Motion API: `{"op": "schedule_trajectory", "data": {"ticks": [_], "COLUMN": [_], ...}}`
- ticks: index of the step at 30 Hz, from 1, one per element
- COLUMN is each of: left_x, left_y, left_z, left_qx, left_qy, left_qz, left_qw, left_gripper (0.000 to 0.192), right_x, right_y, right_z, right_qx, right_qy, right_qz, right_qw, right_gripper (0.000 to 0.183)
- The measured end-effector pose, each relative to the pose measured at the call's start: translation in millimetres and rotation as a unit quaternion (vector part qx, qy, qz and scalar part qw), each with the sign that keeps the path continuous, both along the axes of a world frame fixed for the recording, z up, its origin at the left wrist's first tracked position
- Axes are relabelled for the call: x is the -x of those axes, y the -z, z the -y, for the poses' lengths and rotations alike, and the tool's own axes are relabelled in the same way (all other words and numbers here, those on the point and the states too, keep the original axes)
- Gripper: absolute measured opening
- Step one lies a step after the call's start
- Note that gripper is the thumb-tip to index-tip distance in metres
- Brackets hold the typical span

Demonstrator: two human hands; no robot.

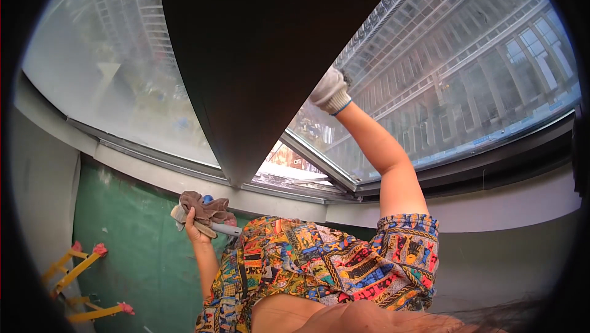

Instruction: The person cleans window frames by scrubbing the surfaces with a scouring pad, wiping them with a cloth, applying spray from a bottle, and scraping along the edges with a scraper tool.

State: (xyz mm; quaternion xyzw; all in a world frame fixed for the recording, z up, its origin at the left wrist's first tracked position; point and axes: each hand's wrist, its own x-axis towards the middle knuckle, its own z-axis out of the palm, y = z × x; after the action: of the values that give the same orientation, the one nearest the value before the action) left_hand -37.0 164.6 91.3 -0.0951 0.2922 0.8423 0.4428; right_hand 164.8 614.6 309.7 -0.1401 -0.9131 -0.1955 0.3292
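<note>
My left hand (pixel 199 231), bare, is closed around a bundle with a brown cloth (pixel 203 208), a pale block-like item and a tool with a grey handle (pixel 226 229). A small blue round thing shows behind the cloth. My right hand (pixel 330 89) wears a white knitted glove with a blue-edged cuff and reaches up to the window pane (pixel 442 89) on the right. Something dark and fuzzy shows at its far side. The dark window post partly hides this hand, so its fingers and any grip cannot be made out.
A wide dark post (pixel 258 56) stands between the right pane and the left window pane (pixel 115 70). A tilted window sash (pixel 318 160) leaves a gap at the bottom. Below runs a pale sill (pixel 276 205). A yellow ladder-like frame (pixel 78 275) with pink-wrapped feet lies on green floor covering (pixel 138 250).
</note>
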Motion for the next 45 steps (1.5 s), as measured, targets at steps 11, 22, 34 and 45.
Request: {"op": "schedule_trajectory", "data": {"ticks": [11,22,34,45], "left_x": [-1,-28,-27,-11], "left_y": [1,-47,-32,0], "left_z": [11,12,-4,-41], "left_qx": [0.041,0.018,-0.018,-0.15], "left_qy": [0.019,-0.014,0.044,0.166], "left_qz": [-0.008,0.021,-0.01,-0.04], "left_qw": [0.999,1.0,0.999,0.974], "left_gripper": [0.058,0.069,0.071,0.092], "right_x": [8,20,-18,71], "right_y": [-111,256,193,82], "right_z": [39,12,120,284], "right_qx": [-0.107,0.268,0.882,0.474], "right_qy": [0.085,0.147,-0.053,-0.194], "right_qz": [-0.137,0.156,0.043,0.011], "right_qw": [0.981,0.939,0.466,0.859], "right_gripper": [0.007,0.028,0.029,0.065]}}
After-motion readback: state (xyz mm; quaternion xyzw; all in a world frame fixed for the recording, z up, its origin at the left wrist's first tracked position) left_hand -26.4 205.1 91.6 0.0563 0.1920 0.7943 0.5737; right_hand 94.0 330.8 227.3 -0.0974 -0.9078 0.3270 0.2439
